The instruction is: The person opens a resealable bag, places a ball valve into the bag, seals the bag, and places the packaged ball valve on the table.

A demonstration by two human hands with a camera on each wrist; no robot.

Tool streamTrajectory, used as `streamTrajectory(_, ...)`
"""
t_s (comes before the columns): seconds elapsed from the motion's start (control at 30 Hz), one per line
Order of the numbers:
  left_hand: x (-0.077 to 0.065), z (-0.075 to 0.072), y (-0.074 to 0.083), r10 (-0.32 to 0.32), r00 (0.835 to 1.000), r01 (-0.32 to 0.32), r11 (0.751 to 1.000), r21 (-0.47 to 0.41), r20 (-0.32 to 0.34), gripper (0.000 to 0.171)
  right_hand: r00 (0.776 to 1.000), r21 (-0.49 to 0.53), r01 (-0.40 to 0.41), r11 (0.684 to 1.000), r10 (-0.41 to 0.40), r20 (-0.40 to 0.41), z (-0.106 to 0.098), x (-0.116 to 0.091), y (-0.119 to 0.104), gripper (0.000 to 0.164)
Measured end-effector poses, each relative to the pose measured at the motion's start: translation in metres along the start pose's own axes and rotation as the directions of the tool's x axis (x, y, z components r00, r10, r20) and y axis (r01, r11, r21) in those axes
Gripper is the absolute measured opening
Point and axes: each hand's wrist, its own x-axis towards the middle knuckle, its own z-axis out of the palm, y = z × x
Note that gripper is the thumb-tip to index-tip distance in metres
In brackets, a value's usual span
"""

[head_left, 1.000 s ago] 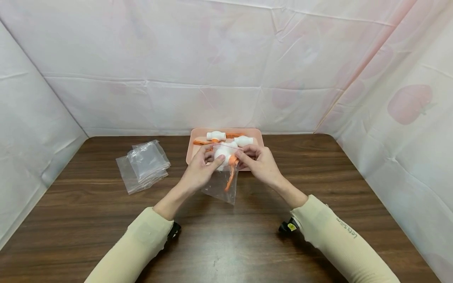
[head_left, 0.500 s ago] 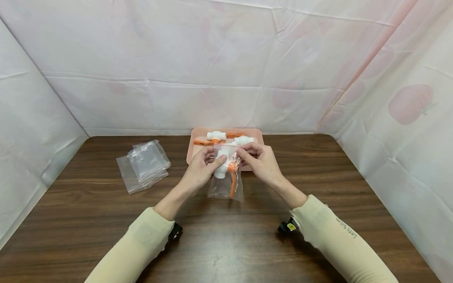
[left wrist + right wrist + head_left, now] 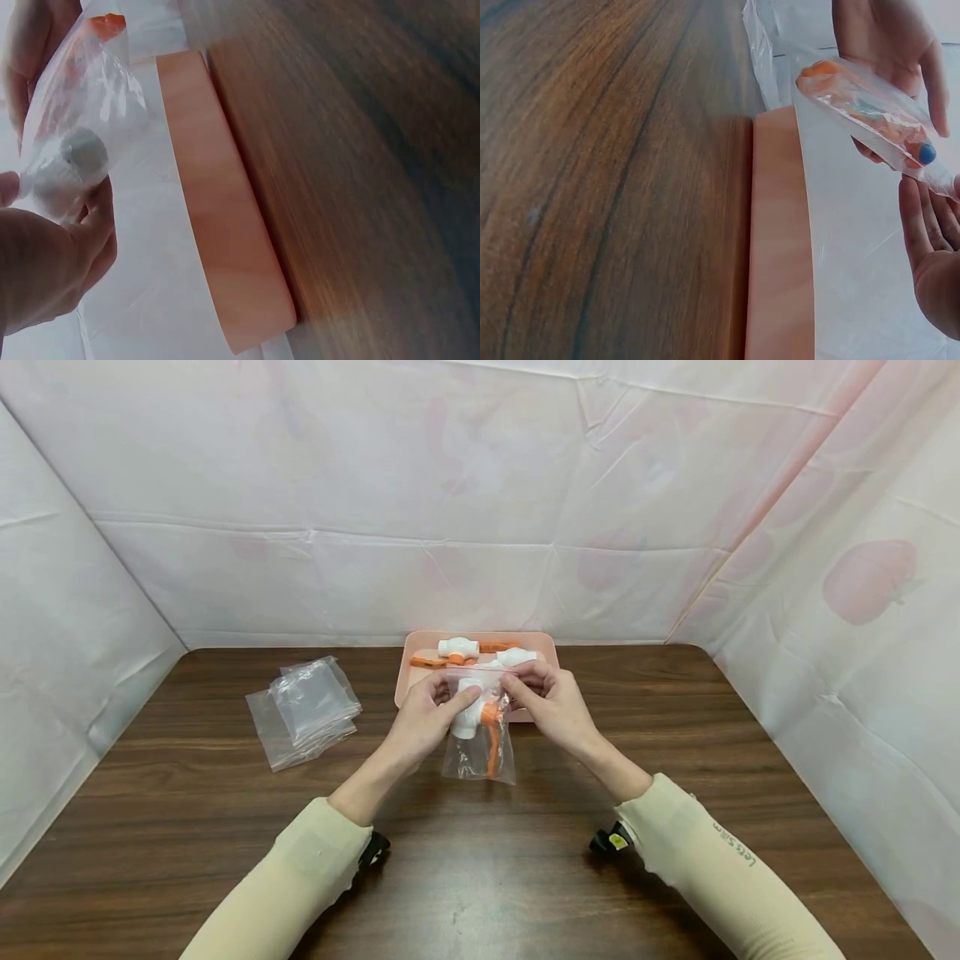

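A clear zip-lock bag [image 3: 468,766] hangs between both hands, a reddish line along its upper edge. Inside it sits a white plastic ball valve [image 3: 466,725] whose orange lever handle [image 3: 492,752] points down. My left hand [image 3: 427,714] grips the bag's left side near the top, thumb over the front against the valve. At the upper right corner, my right hand [image 3: 553,703] pinches the bag between thumb and fingers. The right wrist view shows the orange handle [image 3: 821,71] and a blue spot [image 3: 927,154] through the plastic.
Behind the hands, a pink tray [image 3: 409,647] holds more white valves [image 3: 457,648] with orange handles, partly hidden by the bag. A stack of clear bags [image 3: 307,710] lies on the left of the wooden table [image 3: 480,893]. Patterned cloth [image 3: 420,485] encloses the back and sides.
The valve has slid lower inside the bag, and its handle has swung more upright. The bag's top edge now faces the camera flatter. Both hands stay nearly in place.
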Motion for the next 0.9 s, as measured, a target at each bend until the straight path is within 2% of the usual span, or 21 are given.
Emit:
streamTrajectory(0.13, 0.001, -0.001, 0.001, 0.006, 0.998, -0.007, 1.0, -0.004, -0.062, 0.038, 0.995, -0.08, -0.085, 0.993, 0.089, 0.046, 0.0, -0.002, 0.002, 0.026)
streamTrajectory(0.23, 0.002, -0.002, 0.001, 0.012, 0.994, -0.016, 0.999, -0.036, -0.108, 0.035, 0.973, -0.201, -0.145, 0.969, 0.177, 0.151, -0.001, -0.004, 0.004, 0.028)
streamTrajectory(0.3, 0.003, -0.003, 0.001, 0.018, 0.99, -0.024, 0.999, -0.041, -0.14, 0.034, 0.947, -0.293, -0.134, 0.947, 0.209, 0.242, -0.001, -0.006, 0.005, 0.029)
streamTrajectory(0.37, 0.004, -0.003, 0.002, 0.02, 0.986, -0.026, 0.999, -0.039, -0.166, 0.034, 0.928, -0.367, -0.087, 0.926, 0.209, 0.309, 0.0, -0.008, 0.007, 0.028)
streamTrajectory(0.43, 0.005, -0.002, 0.002, 0.026, 0.983, -0.033, 0.999, -0.038, -0.181, 0.033, 0.923, -0.417, -0.037, 0.908, 0.191, 0.334, 0.003, -0.01, 0.01, 0.027)
streamTrajectory(0.53, 0.006, -0.001, 0.002, 0.039, 0.982, -0.049, 0.998, -0.049, -0.186, 0.033, 0.93, -0.437, -0.008, 0.899, 0.167, 0.328, 0.006, -0.011, 0.013, 0.021)
streamTrajectory(0.7, 0.006, 0.001, 0.003, 0.052, 0.984, -0.066, 0.995, -0.077, -0.17, 0.033, 0.939, -0.447, -0.015, 0.894, 0.167, 0.301, 0.008, -0.012, 0.013, 0.016)
streamTrajectory(0.9, 0.007, 0.001, 0.004, 0.051, 0.988, -0.066, 0.993, -0.094, -0.148, 0.034, 0.924, -0.334, -0.086, 0.939, 0.2, 0.325, 0.009, -0.013, 0.013, 0.015)
